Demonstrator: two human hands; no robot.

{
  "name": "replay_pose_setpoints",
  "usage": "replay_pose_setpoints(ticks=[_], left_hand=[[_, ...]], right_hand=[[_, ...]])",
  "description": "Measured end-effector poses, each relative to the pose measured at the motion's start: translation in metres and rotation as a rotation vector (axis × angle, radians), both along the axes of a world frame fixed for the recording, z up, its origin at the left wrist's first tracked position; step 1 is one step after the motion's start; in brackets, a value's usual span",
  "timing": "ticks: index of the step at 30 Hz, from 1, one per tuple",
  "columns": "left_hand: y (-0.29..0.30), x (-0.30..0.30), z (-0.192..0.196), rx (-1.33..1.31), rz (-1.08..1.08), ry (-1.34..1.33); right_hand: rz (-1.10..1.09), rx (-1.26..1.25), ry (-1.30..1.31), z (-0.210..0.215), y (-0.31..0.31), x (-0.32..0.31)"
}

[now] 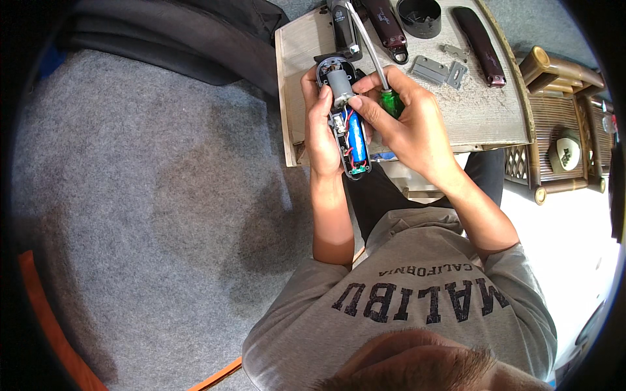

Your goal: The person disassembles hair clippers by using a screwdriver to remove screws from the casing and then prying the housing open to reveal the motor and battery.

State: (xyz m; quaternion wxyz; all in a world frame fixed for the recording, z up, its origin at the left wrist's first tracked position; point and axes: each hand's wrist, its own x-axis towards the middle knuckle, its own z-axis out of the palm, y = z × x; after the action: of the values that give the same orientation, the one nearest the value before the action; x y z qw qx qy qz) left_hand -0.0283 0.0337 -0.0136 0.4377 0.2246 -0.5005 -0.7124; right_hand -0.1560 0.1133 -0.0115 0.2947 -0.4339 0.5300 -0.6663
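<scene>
My left hand (322,133) is closed round an opened hair clipper body (340,168), held above the table's near edge. Inside the black shell sit a grey cylindrical motor (339,83), a blue battery cell (356,138) and red wires. My right hand (417,124) has its thumb and fingertips at the clipper beside the motor's lower end. In that same hand a screwdriver with a green handle (390,102) is tucked, its long shaft (369,47) pointing up and away to the far left. What lies right under the right thumb is hidden.
On the wooden table (469,117) lie a clipper blade (429,69), a smaller metal blade plate (457,74), dark red casing halves (479,45), a black round cup (419,17) and a black clipper part (342,32). A bamboo stand (554,124) is at the right.
</scene>
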Motion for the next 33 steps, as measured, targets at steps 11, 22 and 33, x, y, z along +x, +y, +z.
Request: replay_pose_setpoints(ticks=[11,22,33], left_hand=[[0.003,-0.006,0.009,-0.061,0.041,-0.078],[0.002,-0.002,0.006,-0.055,0.031,-0.152],[0.003,-0.002,0.004,-0.088,0.065,-0.141]], right_hand=[[-0.033,0.001,0.051,-0.003,-0.002,-0.002],[0.005,0.044,0.014,-0.001,-0.002,-0.001],[0.035,0.067,-0.029,0.004,0.000,-0.001]])
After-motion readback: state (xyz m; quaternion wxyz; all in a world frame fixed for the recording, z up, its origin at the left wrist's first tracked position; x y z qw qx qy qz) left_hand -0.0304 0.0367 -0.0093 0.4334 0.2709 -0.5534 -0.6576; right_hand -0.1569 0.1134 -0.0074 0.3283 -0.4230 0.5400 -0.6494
